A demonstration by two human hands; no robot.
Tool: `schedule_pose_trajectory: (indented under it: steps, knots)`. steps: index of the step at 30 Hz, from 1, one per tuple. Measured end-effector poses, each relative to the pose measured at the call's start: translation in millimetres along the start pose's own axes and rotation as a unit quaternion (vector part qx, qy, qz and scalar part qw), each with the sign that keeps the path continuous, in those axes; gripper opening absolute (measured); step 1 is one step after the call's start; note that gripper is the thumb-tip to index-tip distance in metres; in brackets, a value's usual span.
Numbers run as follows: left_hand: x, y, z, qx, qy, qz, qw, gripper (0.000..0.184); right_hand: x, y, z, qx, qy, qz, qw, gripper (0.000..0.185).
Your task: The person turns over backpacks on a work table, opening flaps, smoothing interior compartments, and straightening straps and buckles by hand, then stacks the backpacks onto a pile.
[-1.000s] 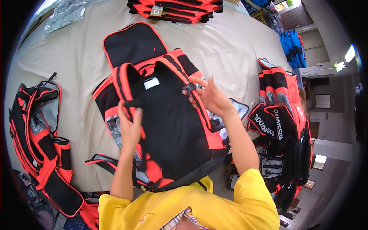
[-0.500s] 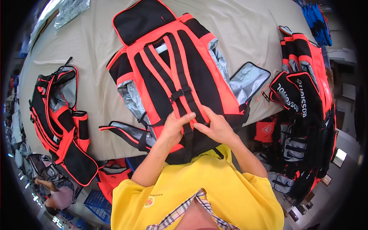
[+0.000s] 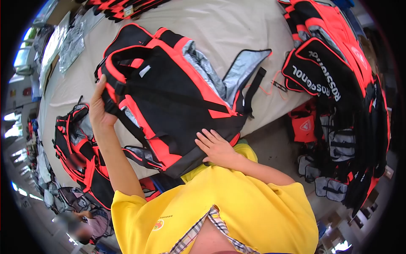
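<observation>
A black and neon-coral backpack lies on the cloth-covered table in front of me, its black back panel facing up. My left hand is closed around the shoulder straps, holding them folded over to the backpack's left side; part of its fingers is hidden behind them. Flat on the black bottom end of the backpack rests my right hand, fingers spread. A silver-lined flap sticks out on the right, with a loose black strap beside it.
More coral and black bags lie on the left. Rossignol-lettered bags are stacked on the right, and others hang below the table's edge. Clear plastic lies at the far left. Another person is at lower left.
My left hand has pulled the shoulder straps over to the left, baring the back panel. My right hand has left the straps and lies on the backpack's bottom. The view has shifted.
</observation>
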State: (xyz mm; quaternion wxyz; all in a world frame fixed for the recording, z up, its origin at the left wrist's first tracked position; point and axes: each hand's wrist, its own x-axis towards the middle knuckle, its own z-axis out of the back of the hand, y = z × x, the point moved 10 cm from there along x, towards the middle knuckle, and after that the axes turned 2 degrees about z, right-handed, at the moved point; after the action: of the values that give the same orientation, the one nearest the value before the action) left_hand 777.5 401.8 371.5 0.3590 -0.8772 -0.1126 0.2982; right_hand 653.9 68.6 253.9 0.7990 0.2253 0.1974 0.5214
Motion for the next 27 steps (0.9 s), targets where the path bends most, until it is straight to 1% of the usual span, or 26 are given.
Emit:
schedule_pose_trajectory:
  steps: [1,3,4,5,6,7,9,10,11,13,14,15,16,17,18,21,22,24,25,26,27]
  knots:
    - [3.3,-1.8,6.1,0.001,0.001,0.005,1.0,0.023,-2.4,-2.1,2.7,0.007,-0.005,-0.007,1.0,0.076]
    - [-0.7,-4.6,12.1,0.017,-0.023,-0.015,0.999,0.02,-7.9,2.2,5.3,0.011,-0.005,0.038,0.999,0.068]
    - [-0.2,-5.1,16.0,0.016,-0.008,-0.011,1.0,0.019,-11.7,2.2,16.3,0.092,-0.044,0.061,0.993,0.056]
    - [-1.3,-3.5,22.8,0.013,0.005,-0.008,1.0,0.018,-20.1,-0.9,24.5,0.094,-0.046,0.058,0.993,0.056]
    - [-7.4,0.4,25.0,0.026,0.0,-0.007,1.0,0.018,-32.6,-19.3,59.0,0.172,-0.121,-0.021,0.978,0.048]
    - [-10.1,6.1,26.6,0.029,-0.004,-0.008,1.0,0.018,-48.3,-40.8,85.2,0.247,-0.191,-0.096,0.945,0.04]
    - [-18.4,13.7,44.3,0.085,-0.042,-0.022,0.995,0.022,-70.0,-80.0,124.6,0.133,-0.281,-0.159,0.937,0.046]
    - [-15.6,18.8,63.9,0.094,-0.03,-0.011,0.995,0.026,-71.7,-98.6,131.3,0.093,-0.285,-0.169,0.939,0.055]
    - [-23.7,28.5,62.4,0.099,-0.05,-0.006,0.994,0.026,-75.1,-113.3,136.2,0.052,-0.29,-0.177,0.939,0.065]
    - [-28.1,44.9,79.8,0.079,-0.056,0.01,0.995,0.024,-78.1,-143.6,106.8,0.106,-0.211,-0.207,0.949,0.082]
    - [-33.2,52.8,82.3,0.087,-0.074,0.022,0.993,0.024,-79.0,-151.9,98.6,0.185,-0.158,-0.233,0.941,0.091]
    - [-40.3,58.5,75.1,0.096,-0.071,0.02,0.993,0.024,-79.6,-157.8,90.5,0.185,-0.148,-0.237,0.942,0.091]
    - [-43.8,65.1,78.0,0.076,-0.083,0.035,0.993,0.024,-80.2,-159.5,87.1,0.195,-0.151,-0.236,0.94,0.092]
    - [-44.6,66.8,78.2,0.073,-0.101,0.019,0.992,0.023,-79.4,-161.6,84.8,0.232,-0.156,-0.234,0.931,0.093]
    - [-48.0,70.3,72.2,0.059,-0.107,0.018,0.992,0.023,-80.8,-161.4,84.3,0.206,-0.159,-0.228,0.938,0.094]
    - [-56.7,75.2,57.7,0.051,-0.097,0.022,0.994,0.024,-84.0,-160.8,89.1,0.2,-0.126,-0.255,0.938,0.091]
    - [-58.4,73.6,54.2,0.048,-0.099,0.014,0.994,0.024,-84.1,-159.1,90.6,0.198,-0.125,-0.247,0.94,0.091]
    - [-61.5,77.4,51.2,0.04,-0.119,0.006,0.992,0.027,-89.3,-156.8,96.4,0.186,-0.131,-0.225,0.947,0.068]
    - [-58.1,79.5,57.0,0.04,-0.113,0.012,0.993,0.029,-92.6,-163.2,99.9,0.178,-0.131,-0.233,0.947,0.068]
    - [-58.4,86.5,68.8,0.052,-0.143,0.044,0.987,0.03,-89.5,-157.8,102.9,0.138,-0.101,-0.167,0.971,0.057]
    - [-57.7,87.2,65.5,0.056,-0.124,0.033,0.99,0.03,-96.8,-152.3,106.3,0.1,-0.065,-0.11,0.987,0.048]
